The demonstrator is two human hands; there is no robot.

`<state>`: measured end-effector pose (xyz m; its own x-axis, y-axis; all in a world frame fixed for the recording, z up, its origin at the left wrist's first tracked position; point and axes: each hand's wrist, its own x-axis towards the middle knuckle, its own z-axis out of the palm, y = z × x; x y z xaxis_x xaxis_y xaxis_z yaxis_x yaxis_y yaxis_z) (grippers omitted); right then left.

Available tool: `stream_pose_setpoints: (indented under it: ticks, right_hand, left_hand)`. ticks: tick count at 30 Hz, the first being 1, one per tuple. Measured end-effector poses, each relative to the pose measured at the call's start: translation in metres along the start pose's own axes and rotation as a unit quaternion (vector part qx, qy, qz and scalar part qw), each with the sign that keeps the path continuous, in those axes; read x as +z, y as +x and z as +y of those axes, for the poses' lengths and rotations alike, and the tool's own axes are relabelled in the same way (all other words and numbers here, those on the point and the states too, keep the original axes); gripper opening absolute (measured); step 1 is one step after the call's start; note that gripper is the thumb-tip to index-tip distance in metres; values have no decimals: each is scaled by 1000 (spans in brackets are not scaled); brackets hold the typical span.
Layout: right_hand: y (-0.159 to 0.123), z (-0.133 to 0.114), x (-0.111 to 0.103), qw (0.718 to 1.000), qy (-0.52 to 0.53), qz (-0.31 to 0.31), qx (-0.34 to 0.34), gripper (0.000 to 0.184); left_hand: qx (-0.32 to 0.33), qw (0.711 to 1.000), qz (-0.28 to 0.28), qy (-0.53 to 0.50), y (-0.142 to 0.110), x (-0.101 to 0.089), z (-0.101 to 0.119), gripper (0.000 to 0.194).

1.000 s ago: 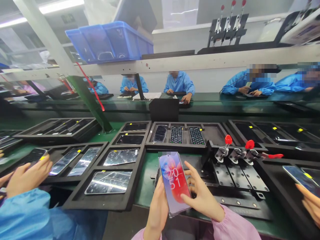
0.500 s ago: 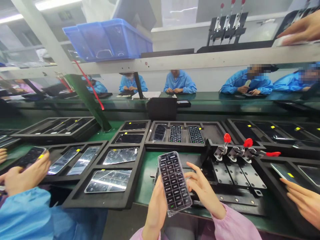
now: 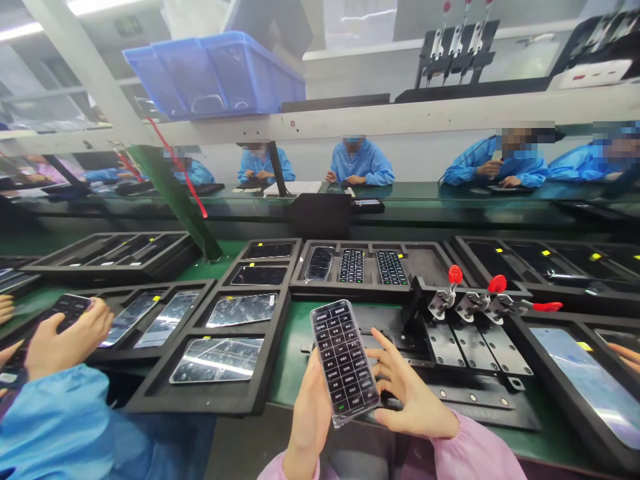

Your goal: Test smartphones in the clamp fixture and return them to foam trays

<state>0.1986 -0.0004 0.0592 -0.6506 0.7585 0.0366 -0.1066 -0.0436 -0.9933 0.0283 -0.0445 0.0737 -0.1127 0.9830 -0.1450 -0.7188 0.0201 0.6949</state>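
My left hand (image 3: 310,417) grips a smartphone (image 3: 344,362) from below, holding it upright and tilted a little. Its lit screen shows a dark grid of small labelled buttons, with text too small to read. My right hand (image 3: 410,390) hovers beside the phone's right edge, fingers apart and holding nothing. Its index finger reaches toward the screen, but I cannot tell whether it touches. Beneath both hands lies a black metal fixture plate (image 3: 475,353) on the green workbench (image 3: 300,333).
Black foam trays (image 3: 230,393) holding phones line the bench on both sides. Red-handled toggle clamps (image 3: 473,300) stand at right. Co-workers' hands (image 3: 67,330) hold a phone at left. A blue plastic crate (image 3: 215,77) sits on the overhead shelf. Blue-clad workers sit across the line.
The phone's screen went from a clock wallpaper to the dark button grid, and the phone has leaned slightly left. A large phone now lies in the right tray, and the upper-right co-worker's hand has gone.
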Motion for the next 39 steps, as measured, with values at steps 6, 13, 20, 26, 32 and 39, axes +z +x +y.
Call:
stream_pose_setpoints:
  ticks: [6, 13, 20, 26, 32, 39]
  right_hand:
    - [-3, 3, 5, 999, -51, 3, 1, 109]
    - [18, 2, 17, 949, -297, 104, -6, 121]
    - [34, -3, -8, 927, -368, 76, -1, 113]
    - [29, -2, -28, 917, -395, 38, 28, 111]
    - [35, -5, -33, 915, -404, -2, 27, 108]
    - [36, -6, -37, 920, -392, -15, -2, 105]
  left_hand:
    - [0, 1000, 9, -10, 0, 0, -2, 42]
    - [-9, 999, 28, -29, 3, 11, -27, 59]
    - [-120, 986, 32, 109, -5, -24, -23, 68]
    - [-129, 959, 1, 251, -24, -51, 8, 53]
    - [70, 909, 85, 401, -14, -65, 22, 37]
    - [162, 843, 121, 499, 23, -86, 17, 39]
